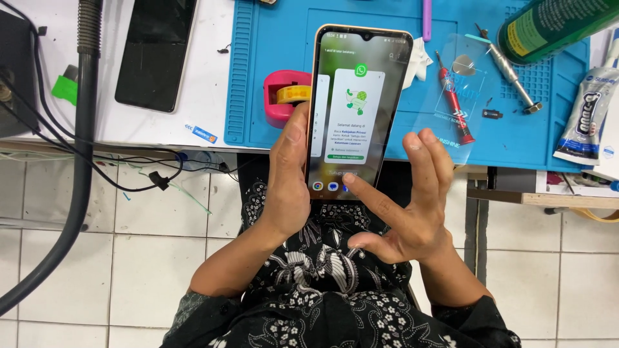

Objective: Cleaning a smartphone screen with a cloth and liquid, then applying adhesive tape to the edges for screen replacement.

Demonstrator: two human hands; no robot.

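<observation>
A smartphone with a lit screen is held upright over my lap, its top reaching over the blue work mat. My left hand grips the phone's left edge from below, thumb along the side. My right hand is spread open beside the phone, and its index fingertip touches the lower part of the screen. The other fingers of that hand stand apart and hold nothing.
On the mat lie a pink tape dispenser with yellow tape, a red screwdriver, a clear screen protector, a metal tool, a green can and a glue tube. A dark phone and cables lie left.
</observation>
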